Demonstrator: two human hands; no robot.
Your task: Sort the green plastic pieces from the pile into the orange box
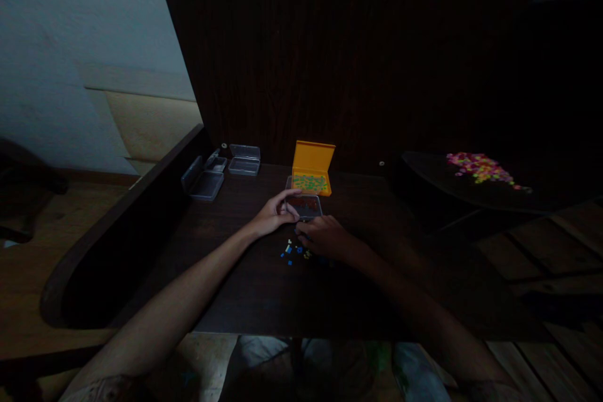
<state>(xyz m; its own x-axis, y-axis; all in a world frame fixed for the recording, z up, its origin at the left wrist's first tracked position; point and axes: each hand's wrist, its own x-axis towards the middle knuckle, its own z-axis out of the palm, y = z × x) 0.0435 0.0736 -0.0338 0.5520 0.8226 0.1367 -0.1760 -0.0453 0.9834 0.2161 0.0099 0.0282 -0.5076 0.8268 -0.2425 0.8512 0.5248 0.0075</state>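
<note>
My left hand point(272, 215) grips the left side of a small clear plastic box point(308, 207), its lid raised at the back and some small dark bits inside. At the box's near edge is my right hand point(326, 239), fingers curled together. Whatever those fingertips pinch is hidden or too small to name. Small blue and pale yellow pieces point(289, 250) lie scattered on the dark table point(245, 301) just below and left of the right hand. Behind the clear box stands an open yellow box point(314, 157) with many small green pieces point(309, 183) in it.
Two open clear boxes, one farther back point(244, 166) and one nearer the side panel point(208, 186), are at the back left. A raised side panel point(127, 220) bounds the table's left. On a dark surface at right lies a pile of pink and yellow bits point(483, 168).
</note>
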